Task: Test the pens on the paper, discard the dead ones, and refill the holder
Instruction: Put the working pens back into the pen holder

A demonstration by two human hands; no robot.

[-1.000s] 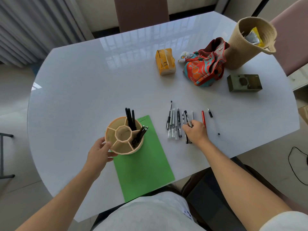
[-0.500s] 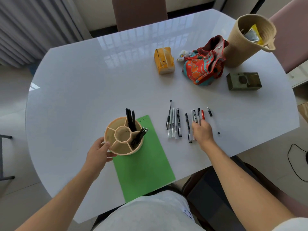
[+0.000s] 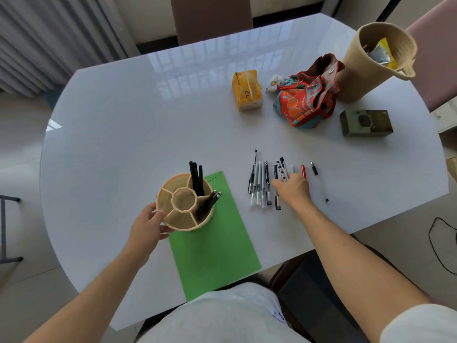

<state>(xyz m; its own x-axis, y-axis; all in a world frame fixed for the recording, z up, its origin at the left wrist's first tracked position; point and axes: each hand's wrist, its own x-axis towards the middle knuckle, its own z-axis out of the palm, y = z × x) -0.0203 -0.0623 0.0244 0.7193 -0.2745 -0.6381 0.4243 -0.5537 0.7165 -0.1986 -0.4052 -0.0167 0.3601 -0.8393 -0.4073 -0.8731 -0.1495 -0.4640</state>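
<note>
Row of pens lying on the white table, right of the green paper. Right hand is shifting back leftward along the row from where it was half a second ago, fingers now curling onto the black-and-white patterned pen; a firm grip I cannot tell. Left hand is still gripping the holder, which is standing on the paper's far corner with several black pens inside. Likely refilling: next pen being picked.
</note>
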